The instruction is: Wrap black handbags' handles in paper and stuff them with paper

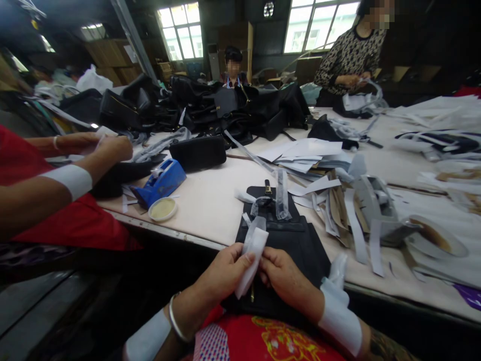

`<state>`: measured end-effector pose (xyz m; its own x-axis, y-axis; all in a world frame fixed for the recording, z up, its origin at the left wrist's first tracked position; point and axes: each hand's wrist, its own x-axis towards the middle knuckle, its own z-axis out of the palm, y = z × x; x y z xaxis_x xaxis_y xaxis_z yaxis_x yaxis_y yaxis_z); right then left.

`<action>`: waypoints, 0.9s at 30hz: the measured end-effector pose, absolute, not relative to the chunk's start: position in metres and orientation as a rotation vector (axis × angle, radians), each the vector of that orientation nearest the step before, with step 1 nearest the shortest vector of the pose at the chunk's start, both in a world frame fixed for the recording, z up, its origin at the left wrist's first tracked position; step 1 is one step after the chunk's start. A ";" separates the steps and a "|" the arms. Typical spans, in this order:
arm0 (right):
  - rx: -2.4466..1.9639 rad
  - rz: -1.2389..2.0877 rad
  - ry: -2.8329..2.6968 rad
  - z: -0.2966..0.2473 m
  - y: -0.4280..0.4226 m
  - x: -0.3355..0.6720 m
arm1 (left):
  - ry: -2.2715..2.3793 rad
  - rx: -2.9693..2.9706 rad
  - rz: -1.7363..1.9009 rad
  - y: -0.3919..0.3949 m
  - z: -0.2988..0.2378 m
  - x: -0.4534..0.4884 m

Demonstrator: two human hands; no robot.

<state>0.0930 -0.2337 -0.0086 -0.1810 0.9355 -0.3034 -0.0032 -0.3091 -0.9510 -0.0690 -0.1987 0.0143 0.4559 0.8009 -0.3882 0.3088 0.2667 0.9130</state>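
Two hands (225, 271), one white strip (251, 265)

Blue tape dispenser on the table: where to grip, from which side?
I'd clasp the bulkier right end of the blue tape dispenser, across its narrow width, from above and the right. The body is long, bare tabletop lies on that side, and the small white dish crowds the near side.

Black bag (296, 246), white strip (256, 246), blue tape dispenser (172, 175), red-and-yellow garment (246, 338), leopard-print top (347, 57)
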 end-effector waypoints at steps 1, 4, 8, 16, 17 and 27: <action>-1.323 1.571 -1.165 -0.009 -0.233 0.093 | 1.104 1.304 0.420 -0.197 0.016 -0.069; -1.332 1.512 -1.171 -0.009 -0.232 0.093 | 1.096 1.360 0.350 -0.192 0.020 -0.068; -1.368 1.526 -1.084 -0.004 -0.231 0.090 | 1.101 1.430 0.297 -0.188 0.027 -0.066; -1.416 1.626 -0.947 -0.005 -0.223 0.084 | 1.235 1.454 0.411 -0.187 0.017 -0.062; -1.462 1.572 -1.015 -0.006 -0.223 0.086 | 1.234 1.417 0.419 -0.188 0.013 -0.061; -1.520 0.029 -2.258 0.036 -0.238 0.120 | 1.222 1.199 0.437 -0.198 -0.003 -0.054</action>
<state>0.1202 -0.2383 0.0361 -0.3168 0.8906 0.3264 0.8819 0.4032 -0.2443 -0.0537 -0.1984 -0.0032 0.3554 0.8031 -0.4783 0.3182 0.3772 0.8698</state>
